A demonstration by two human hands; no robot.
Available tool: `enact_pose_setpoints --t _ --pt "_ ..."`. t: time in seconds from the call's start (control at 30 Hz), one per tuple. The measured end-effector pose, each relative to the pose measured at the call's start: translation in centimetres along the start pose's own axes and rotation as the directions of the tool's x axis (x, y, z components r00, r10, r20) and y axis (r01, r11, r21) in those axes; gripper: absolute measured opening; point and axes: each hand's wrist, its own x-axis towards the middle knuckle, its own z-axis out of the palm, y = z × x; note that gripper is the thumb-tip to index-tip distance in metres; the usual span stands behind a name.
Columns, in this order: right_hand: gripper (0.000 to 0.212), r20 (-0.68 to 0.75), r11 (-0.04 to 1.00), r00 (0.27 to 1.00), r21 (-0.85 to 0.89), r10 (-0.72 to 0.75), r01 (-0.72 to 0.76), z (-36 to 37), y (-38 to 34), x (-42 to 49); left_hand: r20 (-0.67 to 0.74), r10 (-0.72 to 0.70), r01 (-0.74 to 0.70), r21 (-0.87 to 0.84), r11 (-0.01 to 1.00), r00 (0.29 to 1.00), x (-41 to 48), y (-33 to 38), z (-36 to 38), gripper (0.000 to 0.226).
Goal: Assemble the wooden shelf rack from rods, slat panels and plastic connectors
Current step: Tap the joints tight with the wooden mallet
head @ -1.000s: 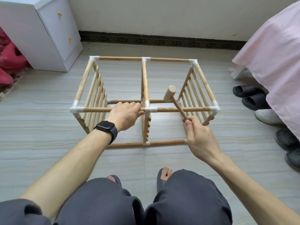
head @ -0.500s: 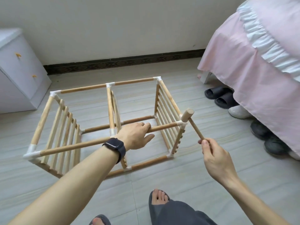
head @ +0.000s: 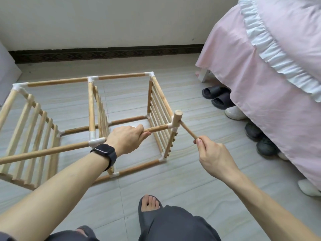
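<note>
The wooden shelf rack (head: 119, 76) lies on the floor as a box frame of rods, three slat panels and white plastic connectors. My left hand (head: 127, 138), with a black watch on the wrist, grips the near top rod (head: 156, 128) just right of the middle connector. My right hand (head: 213, 153) pinches the thin handle of a small wooden mallet (head: 177, 120). The mallet's head rests against the white corner connector (head: 171, 126) at the near right top of the frame.
A bed with a pink skirt (head: 260, 75) stands close on the right, with several shoes and slippers (head: 218, 97) along its edge. A white cabinet (head: 7, 70) shows at the far left. My sandalled foot (head: 150, 204) is on the tiles near the frame.
The view has swung right and closer. The mallet head has come from the air onto the near right corner connector. My left hand has stayed on the top rod.
</note>
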Motion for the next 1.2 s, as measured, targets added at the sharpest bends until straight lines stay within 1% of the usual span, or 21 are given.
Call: enact_pose_setpoints --t 0.07,0.13,0.2,0.23,0.3,0.33,0.4,0.47,0.5,0.53,0.6,0.63,0.7,0.77,0.8,0.83,0.9,0.97,1.1,1.17,1.2 --pt "0.026 -0.139 0.994 0.990 0.104 -0.024 0.039 -0.7 -0.3 0.1 -0.002 -0.003 0.003 0.006 1.000 1.000 0.0 0.0 0.1 0.046" --pt "0.024 -0.388 0.962 0.921 0.234 -0.043 0.143 -1.1 -0.8 0.0 -0.005 -0.002 0.002 0.011 1.000 1.000 -0.1 0.0 0.1 0.047" --pt "0.023 -0.471 0.955 0.880 0.228 -0.062 0.189 -0.9 -1.1 -0.4 -0.005 -0.001 0.001 0.014 1.000 1.000 -0.1 0.0 0.0 0.047" --pt "0.021 -0.387 0.974 0.919 0.169 -0.076 0.151 -0.5 -1.1 -0.5 -0.003 -0.001 0.001 0.014 1.000 1.000 -0.2 0.0 0.0 0.047" --pt "0.022 -0.045 0.999 0.999 -0.039 -0.009 0.008 0.3 -0.6 -0.6 0.007 -0.003 0.003 0.015 1.000 1.000 -0.3 -0.1 0.0 0.047" --pt "0.024 0.000 0.997 1.000 -0.077 0.028 -0.028 0.1 -0.1 -0.3 0.008 -0.003 0.002 0.014 1.000 1.000 -0.3 -0.1 0.0 0.047" --pt "0.027 -0.175 0.998 0.985 0.063 0.001 0.011 -0.7 0.3 0.2 0.000 -0.001 0.001 0.016 1.000 1.000 -0.5 -0.2 0.1 0.048" --pt "0.027 -0.426 0.972 0.902 0.176 -0.069 0.158 -1.0 -0.1 -0.2 0.002 0.006 -0.006 0.018 1.000 1.000 -0.6 -0.3 0.1 0.048" --pt "0.026 -0.452 0.965 0.886 0.172 -0.100 0.197 -0.8 -0.4 -0.3 0.001 0.008 -0.008 0.019 1.000 1.000 -0.6 -0.3 0.1 0.048" --pt "0.024 -0.395 0.973 0.911 0.138 -0.120 0.187 -0.4 -0.7 -0.3 0.001 0.007 -0.007 0.019 1.000 1.000 -0.6 -0.3 0.0 0.049" --pt "0.022 -0.081 0.996 0.994 -0.054 -0.071 0.066 0.6 -0.5 -0.3 0.007 0.000 0.000 0.020 1.000 1.000 -0.6 -0.2 0.0 0.048" --pt "0.023 -0.023 0.994 0.999 -0.104 -0.033 0.031 0.5 -0.2 0.0 0.007 -0.001 0.000 0.020 1.000 1.000 -0.5 -0.2 0.0 0.048" --pt "0.025 -0.182 0.998 0.982 0.005 -0.057 0.059 -0.2 0.0 0.6 0.008 -0.002 0.002 0.022 1.000 1.000 -0.6 -0.2 -0.1 0.048" --pt "0.026 -0.452 0.967 0.886 0.167 -0.100 0.194 -0.5 -0.6 0.3 0.019 0.002 -0.002 0.021 1.000 1.000 -0.6 -0.3 -0.1 0.048" --pt "0.025 -0.493 0.954 0.862 0.183 -0.119 0.236 -0.4 -0.8 -0.1 0.018 0.004 -0.004 0.022 1.000 1.000 -0.6 -0.3 0.0 0.048" --pt "0.024 -0.440 0.959 0.887 0.161 -0.141 0.232 0.2 -1.0 -0.3 0.017 0.004 -0.005 0.022 1.000 1.000 -0.6 -0.3 0.0 0.048" --pt "0.023 -0.128 0.997 0.989 0.005 -0.076 0.078 1.3 -0.7 -0.4 0.023 -0.003 0.003 0.024 1.000 1.000 -0.5 -0.3 -0.1 0.047" --pt "0.025 -0.057 0.999 0.998 -0.037 0.025 -0.027 1.0 -0.3 -0.1 0.027 -0.005 0.005 0.023 1.000 1.000 -0.5 -0.2 -0.1 0.046" --pt "0.017 -0.158 0.959 0.987 0.276 -0.021 0.065 -0.9 -1.9 0.0 0.060 -0.022 0.021 0.015 1.000 0.998 -0.7 -0.2 -0.4 0.046" --pt "0.030 -0.056 0.800 0.998 0.599 0.004 0.030 -1.5 -3.0 0.3 0.077 -0.043 0.043 0.010 0.999 0.996 -1.0 -0.3 -0.6 0.045" --pt "0.030 0.057 0.636 0.998 0.770 0.006 -0.047 -1.9 -3.6 0.5 0.090 -0.052 0.051 0.008 0.999 0.995 -1.2 -0.3 -0.8 0.045"
